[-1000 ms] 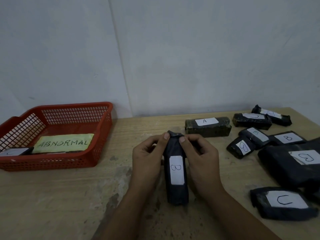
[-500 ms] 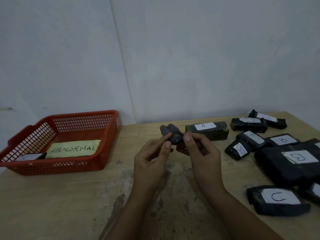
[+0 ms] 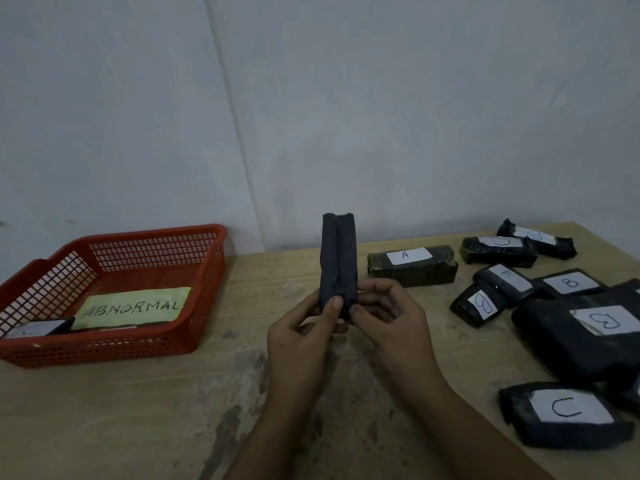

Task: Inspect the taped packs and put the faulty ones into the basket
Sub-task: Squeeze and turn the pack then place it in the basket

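Observation:
A long black taped pack [image 3: 338, 258] stands upright above the table's middle, its seamed back side towards me and its label hidden. My left hand [image 3: 301, 341] and my right hand [image 3: 388, 323] both pinch its lower end with thumbs and fingers. At the left, a red mesh basket [image 3: 207, 306] holds a yellow "ABNORMAL" sign [image 3: 133, 308] and a labelled pack [image 3: 38, 328] in its near left corner. Several other black packs lie at the right, among them pack A [image 3: 412, 265], a B pack [image 3: 569, 283] and a C pack [image 3: 564, 415].
A large black pack [image 3: 581, 334] with a white label lies at the right edge. Two more packs [image 3: 498, 251] sit at the back right. The wooden table [image 3: 138, 410] meets a pale wall behind it.
The pack lay flat with its B label up, was then tipped end-on, and now stands upright with its back facing me. Both hands have shifted to its lower end.

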The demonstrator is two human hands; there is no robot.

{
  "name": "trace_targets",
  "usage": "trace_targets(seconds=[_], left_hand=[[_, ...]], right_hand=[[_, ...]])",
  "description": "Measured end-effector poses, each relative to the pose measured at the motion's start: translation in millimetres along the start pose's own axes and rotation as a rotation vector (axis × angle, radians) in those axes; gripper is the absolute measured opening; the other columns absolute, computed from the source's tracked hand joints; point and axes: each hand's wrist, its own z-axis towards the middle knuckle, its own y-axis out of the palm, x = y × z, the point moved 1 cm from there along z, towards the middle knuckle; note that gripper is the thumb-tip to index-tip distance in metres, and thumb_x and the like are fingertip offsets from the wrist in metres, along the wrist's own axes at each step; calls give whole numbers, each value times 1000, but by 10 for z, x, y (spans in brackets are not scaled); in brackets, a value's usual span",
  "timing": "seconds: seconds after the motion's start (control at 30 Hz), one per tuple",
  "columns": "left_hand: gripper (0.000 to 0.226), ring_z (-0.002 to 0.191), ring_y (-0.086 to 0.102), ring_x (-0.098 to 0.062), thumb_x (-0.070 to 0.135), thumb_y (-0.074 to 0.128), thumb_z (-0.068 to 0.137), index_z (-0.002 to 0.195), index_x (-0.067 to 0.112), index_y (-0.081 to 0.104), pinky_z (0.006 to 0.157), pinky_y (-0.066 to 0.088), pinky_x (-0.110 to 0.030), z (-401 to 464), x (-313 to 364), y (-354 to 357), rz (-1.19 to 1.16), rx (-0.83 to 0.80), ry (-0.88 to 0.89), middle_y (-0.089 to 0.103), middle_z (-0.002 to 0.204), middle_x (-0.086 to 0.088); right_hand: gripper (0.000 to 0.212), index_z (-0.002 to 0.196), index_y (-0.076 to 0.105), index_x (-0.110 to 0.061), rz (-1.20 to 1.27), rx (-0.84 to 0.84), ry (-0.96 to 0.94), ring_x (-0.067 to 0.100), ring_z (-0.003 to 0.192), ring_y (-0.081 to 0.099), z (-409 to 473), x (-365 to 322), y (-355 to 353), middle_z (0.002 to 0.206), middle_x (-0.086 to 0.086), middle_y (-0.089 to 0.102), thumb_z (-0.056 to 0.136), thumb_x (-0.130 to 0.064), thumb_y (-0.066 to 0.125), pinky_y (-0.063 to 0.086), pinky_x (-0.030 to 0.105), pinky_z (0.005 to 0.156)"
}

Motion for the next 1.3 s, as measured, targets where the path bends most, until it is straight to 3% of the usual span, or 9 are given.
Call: trace_targets(seconds=[0.17,0.23,0.47,0.63,0.8,0.9,1.07,1.17,1.3], left_hand=[[20,95,82,-15,18,76,99,118,23,81,85,67,-30,110,-107,-19,10,-21,23,85,102,7],[21,96,81,-11,14,76,99,115,26,81,85,66,-27,130,-138,-18,28,-29,35,85,101,9],[28,97,81,-6,11,79,96,118,28,78,84,65,-24,141,-163,6,50,-69,86,84,100,15],[26,97,82,-13,9,76,98,124,11,80,85,67,-30,167,-173,-10,-11,-24,77,85,103,7],[20,93,82,-15,9,72,102,118,15,82,82,66,-28,166,-192,-32,39,-48,100,85,98,5],[23,96,82,-13,8,72,101,122,16,80,83,66,-26,148,-184,-17,34,-76,91,85,101,7],[40,98,82,-16,15,77,95,135,7,74,86,68,-42,168,-151,-36,-69,-48,15,85,107,5],[36,102,82,-19,14,77,96,132,5,76,89,68,-49,218,-152,-73,-67,-16,6,84,111,-1],[32,103,82,-18,13,75,98,130,8,77,89,68,-49,205,-170,-86,-29,-33,6,84,111,0]], right_hand=[[22,110,74,-13,-2,-1,-25,20,98,77,45,94,-16,102,4,79,91,-8,82,64,32,87],[19,107,74,-12,-23,23,-34,19,95,77,60,119,-21,98,5,79,90,-7,82,64,29,85],[14,99,76,-11,-26,50,-64,18,87,77,99,118,-77,90,4,78,90,-1,81,61,22,76],[15,98,72,-9,-97,-4,-80,17,85,73,82,158,-32,90,5,75,90,-1,81,60,24,77],[25,111,70,-11,-54,36,-45,20,86,76,54,167,-4,92,8,77,91,-11,83,61,23,75],[16,109,76,-12,-54,27,-49,19,87,77,63,149,-23,92,6,79,93,-9,80,62,23,76],[8,100,79,-15,-117,-43,-52,19,85,77,50,139,-48,89,4,79,95,-10,78,65,30,76],[6,98,78,-15,-151,-60,-49,25,83,76,39,161,-31,87,6,77,93,-11,78,67,38,76],[11,102,74,-28,-300,-23,-116,19,77,70,28,157,-38,88,-3,72,94,-32,78,64,34,66]])
